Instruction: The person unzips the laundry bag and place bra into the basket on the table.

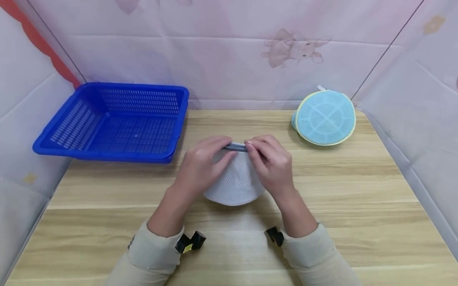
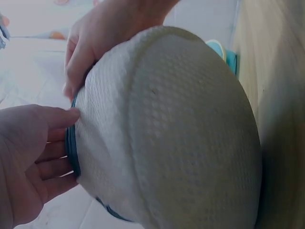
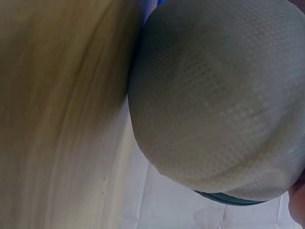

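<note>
A white mesh laundry bag (image 1: 234,184) with a grey zipped edge (image 1: 236,147) stands on the table between both hands. At the left of that edge, my left hand (image 1: 200,165) pinches the trim between thumb and fingers; the left wrist view shows this hand (image 2: 28,157) with its fingers behind the dark trim (image 2: 71,148). My right hand (image 1: 273,165) pinches the same edge on the other side, thumb against forefinger, with a small pale bit at the fingertips. The bag's rounded mesh side (image 3: 214,105) fills most of the right wrist view, hiding much of the right hand.
A blue plastic basket (image 1: 171,157) with slotted walls stands at the back left. At the back right, a light-blue mesh bag with yellow trim (image 1: 325,117) leans near the wall. Printed cloth walls (image 1: 229,67) border the wooden table (image 1: 358,190).
</note>
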Tool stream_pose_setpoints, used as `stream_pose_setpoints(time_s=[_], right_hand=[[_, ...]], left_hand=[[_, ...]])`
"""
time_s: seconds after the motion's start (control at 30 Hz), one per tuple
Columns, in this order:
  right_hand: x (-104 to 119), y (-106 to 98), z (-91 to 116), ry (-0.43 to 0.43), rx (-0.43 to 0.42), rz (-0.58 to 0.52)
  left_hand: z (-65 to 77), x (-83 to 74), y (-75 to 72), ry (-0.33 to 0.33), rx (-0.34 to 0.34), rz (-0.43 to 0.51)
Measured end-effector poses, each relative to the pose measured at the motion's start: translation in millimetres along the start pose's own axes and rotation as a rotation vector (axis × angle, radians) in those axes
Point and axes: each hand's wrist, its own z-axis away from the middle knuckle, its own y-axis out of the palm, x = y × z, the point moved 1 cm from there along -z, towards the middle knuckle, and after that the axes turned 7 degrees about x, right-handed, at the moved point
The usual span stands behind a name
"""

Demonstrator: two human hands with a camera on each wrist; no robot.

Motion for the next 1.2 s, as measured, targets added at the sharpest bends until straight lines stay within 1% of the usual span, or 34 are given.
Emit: stream_pose_setpoints(time_s=[0.1,0.2,0.4,0.5,0.6,0.7,0.9,1.07,1.2], right_hand=[[1.4,1.7,1.6,0.029,0.043,-0.026],[2.7,2.8,3.0,0.068,0.095,-0.047],[3.8,3.3,4.1,0.16,0.16,-0.035],[4.9,3.0,3.4,0.181,0.2,-0.013],[5.3,3.3,2.9,0.181,0.23,-0.002],[4.5,3.7,2.8,0.169,0.231,0.007],[3.3,4.1,2.5,0.13,0.24,0.041],[2.3,3.6,1.4,0.118,0.249,0.02],[1.6,3.0,0.5,0.131,0.231,-0.011]], left_hand=[[0.3,-4.7,3.9,0.008,0.061,0.005],[0.7,-7.7,7.1,0.006,0.085,-0.027],[1.7,-9.2,8.7,0.016,0.057,-0.056],[2.2,-8.6,8.7,0.029,0.047,-0.058],[2.3,-8.1,8.4,0.037,0.045,-0.06],[1.8,-7.5,7.8,0.037,0.045,-0.051],[0.8,-5.5,4.9,0.009,0.061,-0.029],[0.2,-2.4,2.6,-0.004,0.062,-0.009],[0.2,-1.0,1.9,-0.004,0.062,0.003]])
